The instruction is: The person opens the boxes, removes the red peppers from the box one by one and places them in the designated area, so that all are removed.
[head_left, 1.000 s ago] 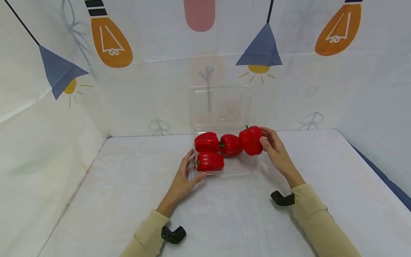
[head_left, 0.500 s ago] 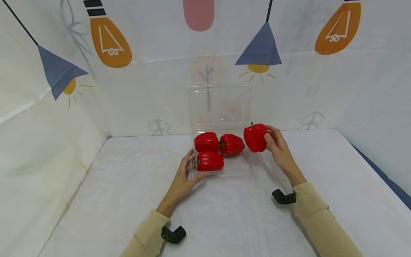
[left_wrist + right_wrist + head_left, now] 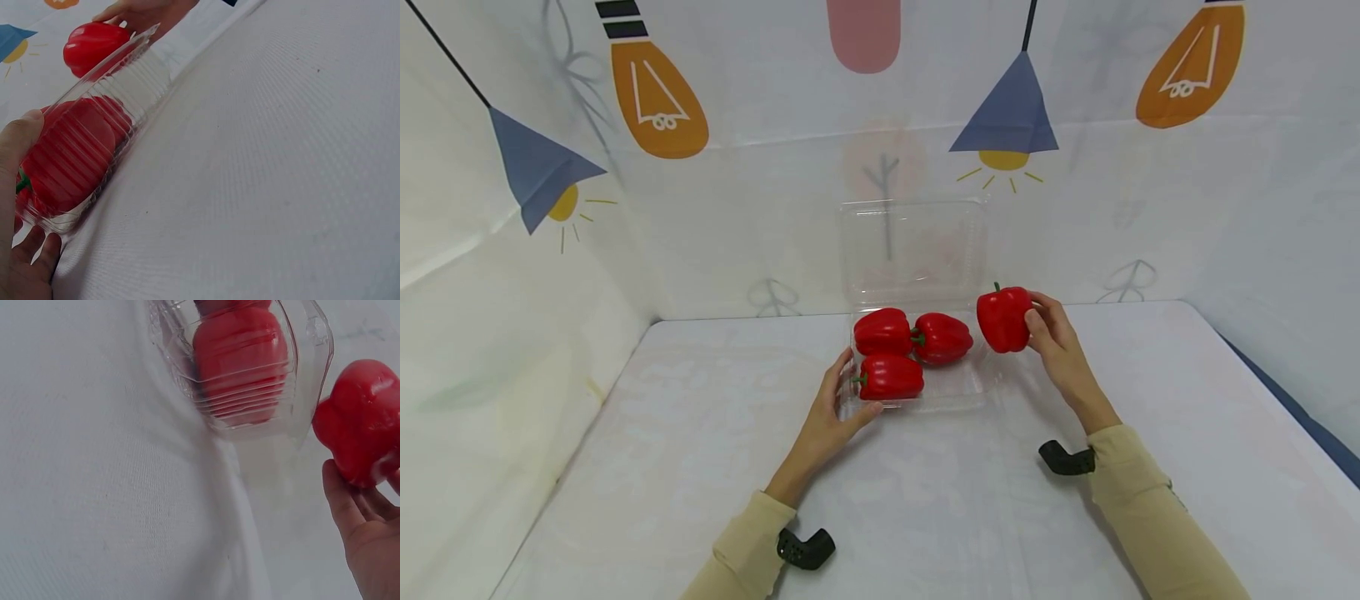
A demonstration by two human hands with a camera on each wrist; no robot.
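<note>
Right fingers (image 3: 339,497) gripping pepper (image 3: 1003,321), stem (image 3: 997,287) visible from head, not right wrist; left fingers (image 3: 836,375) relaxed against box (image 3: 957,385)

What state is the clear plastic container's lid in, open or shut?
Open: in the head view the lid stands raised behind the clear container, leaving the three red peppers inside uncovered.

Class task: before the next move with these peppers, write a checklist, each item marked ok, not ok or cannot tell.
1. Right hand grips raised pepper: ok.
2. Left hand touches clear container at near left corner: ok.
3. Lid open: ok, standing up at the back.
4. Bare space in clear container, right of near pepper: ok.
5. Raised pepper apart from clear container: cannot tell; they look almost touching in the right wrist view.
</note>
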